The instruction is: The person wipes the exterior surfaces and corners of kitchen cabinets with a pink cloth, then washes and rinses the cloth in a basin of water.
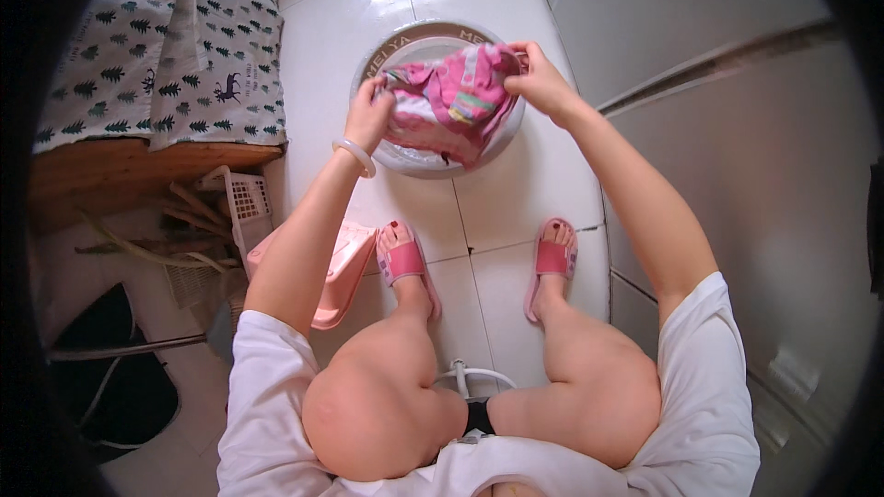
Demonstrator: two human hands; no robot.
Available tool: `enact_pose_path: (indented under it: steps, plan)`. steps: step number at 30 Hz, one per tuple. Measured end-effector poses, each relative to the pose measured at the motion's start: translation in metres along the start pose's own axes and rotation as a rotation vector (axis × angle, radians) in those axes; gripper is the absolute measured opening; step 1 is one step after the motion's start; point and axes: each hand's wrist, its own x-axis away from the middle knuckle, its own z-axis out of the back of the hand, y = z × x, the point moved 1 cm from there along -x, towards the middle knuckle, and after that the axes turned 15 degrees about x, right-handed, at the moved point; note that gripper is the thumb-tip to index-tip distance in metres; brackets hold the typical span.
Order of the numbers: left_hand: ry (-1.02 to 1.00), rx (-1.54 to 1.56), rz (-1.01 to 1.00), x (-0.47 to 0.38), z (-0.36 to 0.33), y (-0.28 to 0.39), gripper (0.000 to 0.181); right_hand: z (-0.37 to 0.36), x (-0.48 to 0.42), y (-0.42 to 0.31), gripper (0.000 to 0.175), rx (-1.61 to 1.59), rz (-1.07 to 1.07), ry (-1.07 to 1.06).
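A pink and white patterned cloth garment (469,90) is stretched between my two hands above a round basin (383,45) on the tiled floor. My left hand (371,114) grips its left edge, with a pale bangle (355,156) on that wrist. At the garment's upper right edge, my right hand (541,85) pinches the fabric between thumb and fingers. Much of the basin's inside is hidden under the garment; its rim bears lettering.
A pink plastic container (349,269) stands beside my left slipper (404,259). Further left are a white plastic basket (248,203) and a wooden ledge (138,166) under a tree-patterned cloth (207,69). Grey cabinet-like panels (746,186) line the right side.
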Motion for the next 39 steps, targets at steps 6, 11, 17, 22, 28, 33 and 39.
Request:
enact_pose_path:
  steps: [6,11,17,22,28,33,39]
  plan:
    - [-0.029,-0.665,-0.083,-0.007,-0.006,-0.039,0.058,-0.032,-0.046,0.052,0.052,0.733,0.307,-0.098]
    - [-0.022,-0.928,0.146,-0.017,-0.045,-0.067,0.075,-0.075,-0.089,0.065,0.07,0.993,0.604,-0.196]
    - [0.059,-1.011,0.294,-0.041,-0.048,-0.085,0.092,-0.107,-0.106,0.069,0.09,1.169,0.424,-0.432]
    - [-0.07,-1.097,0.159,-0.054,-0.027,-0.09,0.071,-0.111,-0.098,0.082,0.089,1.289,0.426,-0.307]
    - [0.203,-0.683,-0.047,-0.039,-0.017,-0.077,0.054,-0.108,-0.085,0.07,0.068,1.118,0.199,-0.277]
    - [0.295,-0.26,0.092,-0.041,-0.015,-0.093,0.055,-0.094,-0.087,0.081,0.077,1.188,0.225,-0.291]
    - [0.36,0.024,0.264,-0.056,-0.002,-0.114,0.06,-0.102,-0.078,0.061,0.079,1.145,0.19,-0.41]
